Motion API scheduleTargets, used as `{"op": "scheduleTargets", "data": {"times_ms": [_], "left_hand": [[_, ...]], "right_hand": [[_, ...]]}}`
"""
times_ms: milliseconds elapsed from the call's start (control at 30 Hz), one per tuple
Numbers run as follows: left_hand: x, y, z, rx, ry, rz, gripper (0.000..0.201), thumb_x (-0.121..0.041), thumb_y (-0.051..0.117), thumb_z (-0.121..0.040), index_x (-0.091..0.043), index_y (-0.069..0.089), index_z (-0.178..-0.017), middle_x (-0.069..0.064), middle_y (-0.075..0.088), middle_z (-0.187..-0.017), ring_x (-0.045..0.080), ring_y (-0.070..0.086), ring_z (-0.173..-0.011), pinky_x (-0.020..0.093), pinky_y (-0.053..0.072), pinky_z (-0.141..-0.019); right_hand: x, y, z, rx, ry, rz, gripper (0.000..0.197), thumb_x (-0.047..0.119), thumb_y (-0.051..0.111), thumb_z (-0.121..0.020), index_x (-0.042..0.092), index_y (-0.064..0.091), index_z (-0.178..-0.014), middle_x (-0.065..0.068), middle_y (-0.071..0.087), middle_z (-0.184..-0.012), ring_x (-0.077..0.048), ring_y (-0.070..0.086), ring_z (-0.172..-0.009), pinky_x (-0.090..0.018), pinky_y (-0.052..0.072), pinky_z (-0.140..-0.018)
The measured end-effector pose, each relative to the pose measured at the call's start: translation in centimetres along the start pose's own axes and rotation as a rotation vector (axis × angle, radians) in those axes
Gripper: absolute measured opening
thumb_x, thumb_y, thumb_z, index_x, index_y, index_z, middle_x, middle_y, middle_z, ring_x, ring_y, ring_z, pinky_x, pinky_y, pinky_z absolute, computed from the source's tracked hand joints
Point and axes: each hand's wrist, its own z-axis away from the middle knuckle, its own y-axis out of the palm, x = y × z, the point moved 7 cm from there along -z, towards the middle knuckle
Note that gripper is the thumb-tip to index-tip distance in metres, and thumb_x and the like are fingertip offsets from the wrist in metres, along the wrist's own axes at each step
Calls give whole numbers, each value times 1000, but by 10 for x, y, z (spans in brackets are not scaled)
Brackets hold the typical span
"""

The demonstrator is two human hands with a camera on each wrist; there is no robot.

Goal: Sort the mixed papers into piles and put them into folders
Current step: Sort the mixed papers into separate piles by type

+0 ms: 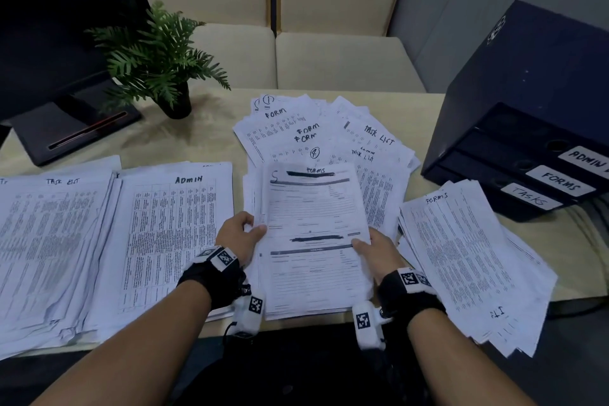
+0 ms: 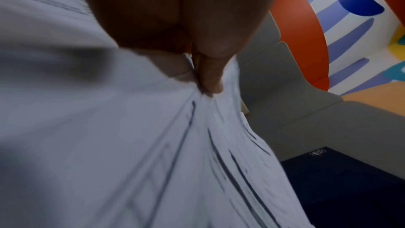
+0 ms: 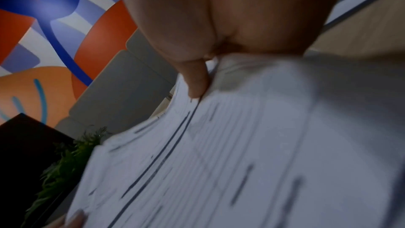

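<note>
The sheaf (image 1: 313, 208), headed FORMS, is at centre, long axis 12 to 6. The left hand (image 1: 239, 231) has a pinch grip on its 9 o'clock edge, the right hand (image 1: 379, 249) on its 3 o'clock edge. The forms pile (image 1: 468, 260) lies at 3 o'clock, nearer the right hand.

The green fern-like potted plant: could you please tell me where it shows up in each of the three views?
Head: upper left, the green fern-like potted plant stands beside the black monitor.
Left wrist: not in it.
Right wrist: lower left, the plant shows beside the monitor, past the papers.
Shared landmark: the white stack of printed papers, gripped by the left hand and right hand, appears in all three views.
</note>
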Motion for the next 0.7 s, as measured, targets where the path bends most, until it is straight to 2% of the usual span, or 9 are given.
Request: {"op": "scheduleTargets", "data": {"times_ms": [67,133,233,333,400,467,533,600,700], "left_hand": [[-2,-2,-1,-12,18,-11,19,-22,66,-89,-12,50,-83,-2,41,-58,14,36,-50,25,24,-47],[1,-3,-3,-19,21,-12,11,-16,64,-89,-12,55,-87,-5,44,-61,11,39,-51,24,26,-47],[6,-1,-5,-4,4,22,7,-20,63,-89,-15,58,-90,-4,51,-64,19,46,-54,23,31,-49],[1,3,-1,7,19,77,16,-31,65,-88,-17,58,-90,-3,50,-67,20,50,-61,25,32,-51],[-1,6,1,1,21,106,20,-29,69,-86,-16,57,-94,-4,48,-70,12,47,-58,24,30,-48],[2,9,-1,23,21,54,26,-20,72,-83,-19,53,-100,1,53,-75,14,47,-55,23,32,-47],[6,10,-4,37,21,23,31,-13,70,-82,-23,50,-103,6,61,-83,18,51,-54,23,37,-48],[7,9,-5,38,23,11,36,-10,67,-84,-24,47,-110,7,62,-93,18,53,-56,23,39,-50],[10,6,-5,53,15,21,49,-7,64,-86,-27,42,-126,5,61,-114,17,59,-63,23,45,-56]], "right_hand": [[4,-15,0,-152,2,84,21,16,57,-95,11,67,-113,-1,68,-107,-21,62,-99,-27,46,-86],[5,-35,3,-320,28,85,19,18,55,-94,11,68,-106,-3,66,-100,-22,60,-92,-25,43,-78],[2,-51,4,-403,59,-4,13,18,55,-93,15,68,-95,-4,68,-91,-24,61,-84,-25,42,-66],[-3,-43,2,-323,22,18,16,17,58,-91,15,70,-101,-2,71,-98,-23,65,-91,-28,49,-77],[-7,-31,2,-254,11,19,18,18,59,-92,16,72,-104,1,72,-102,-21,66,-96,-33,53,-88],[-12,-23,3,-207,31,18,19,18,59,-92,16,72,-105,2,72,-103,-20,66,-97,-34,53,-91],[-12,-30,3,-286,23,27,19,18,57,-93,14,70,-107,-3,70,-107,-23,64,-100,-34,50,-93],[-10,-51,7,-468,30,-36,22,19,56,-94,10,65,-113,-9,67,-112,-26,62,-103,-36,48,-95],[0,-73,16,-590,11,-203,22,16,55,-95,14,65,-114,-4,65,-102,-24,61,-93,-27,44,-81]]}}
